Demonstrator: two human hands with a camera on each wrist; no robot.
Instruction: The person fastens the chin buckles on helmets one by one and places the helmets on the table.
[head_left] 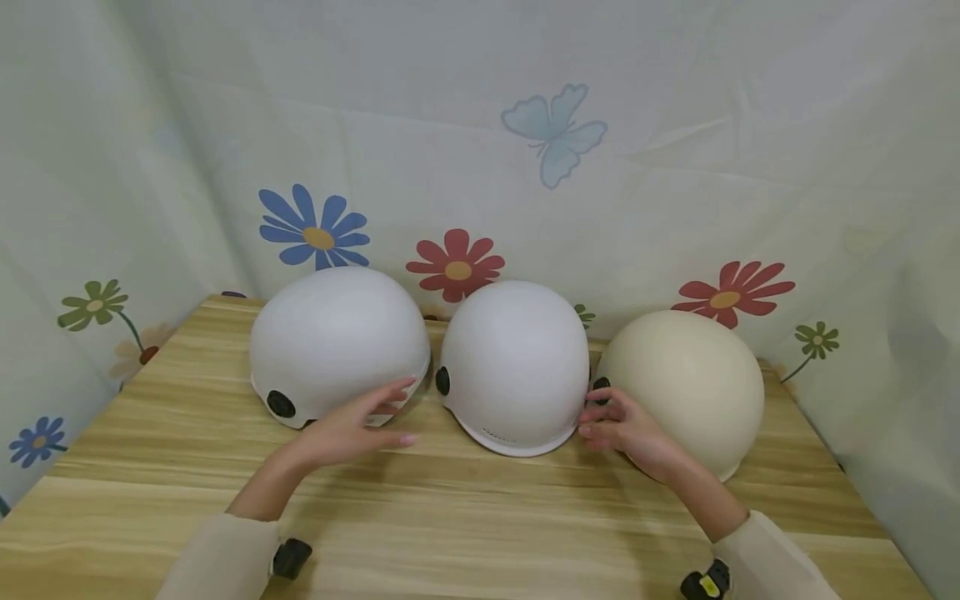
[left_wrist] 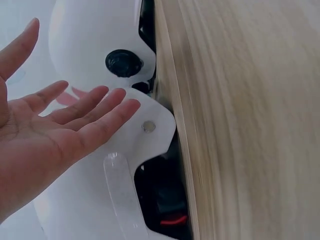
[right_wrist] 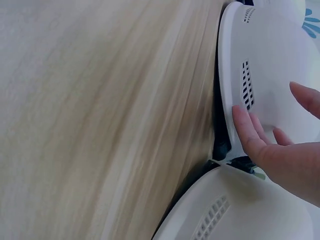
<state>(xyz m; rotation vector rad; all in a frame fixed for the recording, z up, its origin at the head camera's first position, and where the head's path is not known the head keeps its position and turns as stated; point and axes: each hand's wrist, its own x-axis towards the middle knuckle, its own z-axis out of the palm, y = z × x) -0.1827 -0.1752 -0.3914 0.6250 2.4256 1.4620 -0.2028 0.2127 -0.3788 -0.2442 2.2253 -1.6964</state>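
Right in front of the left white helmet [head_left: 337, 333], over its lower right edge, is the left hand [head_left: 341, 433], fingers stretched out with the thumb well apart from them, nothing gripped. The right hand [head_left: 633, 435] is over by the gap between the middle white helmet [head_left: 517, 358] and the cream helmet [head_left: 693, 375], fingers loose and slightly bent, also holding nothing. Its fingertips are right by the middle one's rim, but honestly can't tell if they're touching. So yeah, three helmets in a row on the wood-grain tabletop [head_left: 480, 517], each just beside the next, all dome up. There's a black round vent [head_left: 281, 404] low on the left one, and the right wrist view shows little slotted holes [right_wrist: 247, 86] near the middle one's rim. Both arms have pale sleeves [head_left: 228, 558] plus a black wrist device [head_left: 291, 558] each. Behind it all hangs a pale curtain [head_left: 405, 108] printed with a blue butterfly [head_left: 557, 133] and colorful flowers [head_left: 456, 268].
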